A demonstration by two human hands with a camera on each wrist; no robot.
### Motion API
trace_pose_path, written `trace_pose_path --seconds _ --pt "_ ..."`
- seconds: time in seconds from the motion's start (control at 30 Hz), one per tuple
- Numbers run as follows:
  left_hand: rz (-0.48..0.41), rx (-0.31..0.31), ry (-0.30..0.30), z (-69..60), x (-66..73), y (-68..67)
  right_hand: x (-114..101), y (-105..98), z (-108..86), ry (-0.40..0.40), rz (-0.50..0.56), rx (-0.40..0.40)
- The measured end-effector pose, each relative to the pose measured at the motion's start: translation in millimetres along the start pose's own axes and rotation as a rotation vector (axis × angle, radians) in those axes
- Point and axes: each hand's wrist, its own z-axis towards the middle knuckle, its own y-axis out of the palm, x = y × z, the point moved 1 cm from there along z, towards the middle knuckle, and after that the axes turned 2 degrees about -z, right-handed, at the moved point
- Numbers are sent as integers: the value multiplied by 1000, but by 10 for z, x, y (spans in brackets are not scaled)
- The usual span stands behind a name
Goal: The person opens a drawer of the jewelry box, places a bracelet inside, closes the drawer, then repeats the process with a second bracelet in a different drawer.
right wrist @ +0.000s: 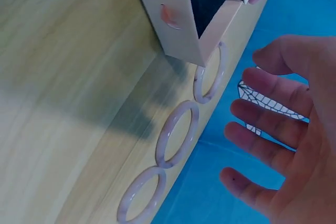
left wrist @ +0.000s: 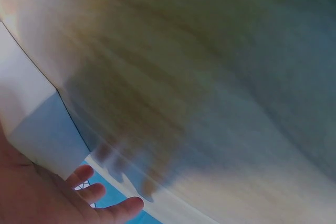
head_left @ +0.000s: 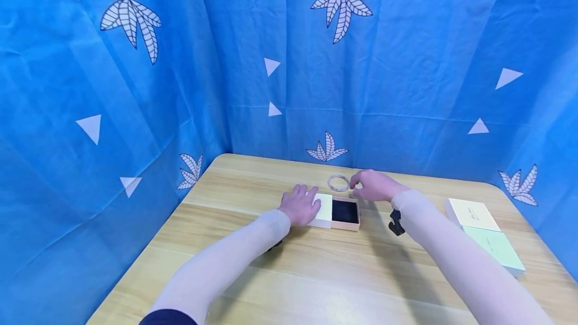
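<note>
My left hand [head_left: 300, 206] grips the white sleeve [head_left: 323, 211] of a small drawer box, thumb over its top and a finger at its far side. A pinkish inner tray [head_left: 345, 225] with black padding [head_left: 344, 211] sticks out of the sleeve's right end. In the left wrist view, the fingers [left wrist: 122, 211] extend past the box. Behind the tray lies a pale bangle [head_left: 328, 184]; the right wrist view has three bangles in a row, one being the middle bangle [right wrist: 160, 145]. My right hand [head_left: 376, 185] hovers beside them, its fingers loosely bent, holding nothing.
A cream box [head_left: 474, 214] and a light green box [head_left: 494, 246] lie together at the right of the wooden table [head_left: 293, 285]. A blue patterned curtain [head_left: 289, 64] stands close behind the table's far edge.
</note>
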Motion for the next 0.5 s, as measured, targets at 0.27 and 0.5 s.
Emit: trace_pose_path --seconds 0.27,0.5 --pt "32 4 3 -26 17 -8 -37 10 181 36 22 -51" --pt "34 15 -1 8 0 8 -87 19 313 63 -6 -82"
